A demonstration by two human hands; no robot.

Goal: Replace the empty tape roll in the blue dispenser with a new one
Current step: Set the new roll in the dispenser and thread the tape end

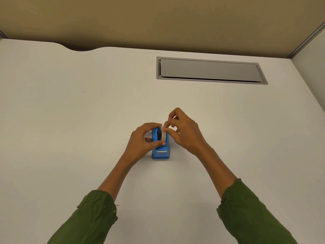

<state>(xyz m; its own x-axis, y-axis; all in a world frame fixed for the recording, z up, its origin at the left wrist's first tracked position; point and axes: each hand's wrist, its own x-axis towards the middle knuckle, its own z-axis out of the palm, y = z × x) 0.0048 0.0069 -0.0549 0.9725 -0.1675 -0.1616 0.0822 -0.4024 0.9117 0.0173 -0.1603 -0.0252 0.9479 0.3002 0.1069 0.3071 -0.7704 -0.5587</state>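
We see our 2 hands meeting over the blue dispenser point(161, 152), which stands on the white counter point(70, 120) near its middle, cutter end toward us. Our left hand point(143, 140) curls around the dispenser's left side, thumb reaching across its top just above the metal cutter point(161, 151) and fingers hooked over the far end, so it grips the body. Our right hand point(182, 132) comes in from the right with thumb and forefinger pinched narrowly on the tape roll point(163, 136), a pale translucent ring sitting upright in the dispenser's cradle; the other fingers are bent and lifted above it. A dark hub point(159, 134) shows at the roll's left side, inside the cradle. We cannot tell whether the roll is fully seated on it.

Both forearms reach in from the bottom corners, each with a green sleeve point(98, 213) pushed up short of the wrist. Farther back on the counter, well apart from the dispenser, lies a long grey cable hatch point(211, 70) set flush into the surface. Behind the counter's curved rear edge rises a tan partition wall point(158, 20).
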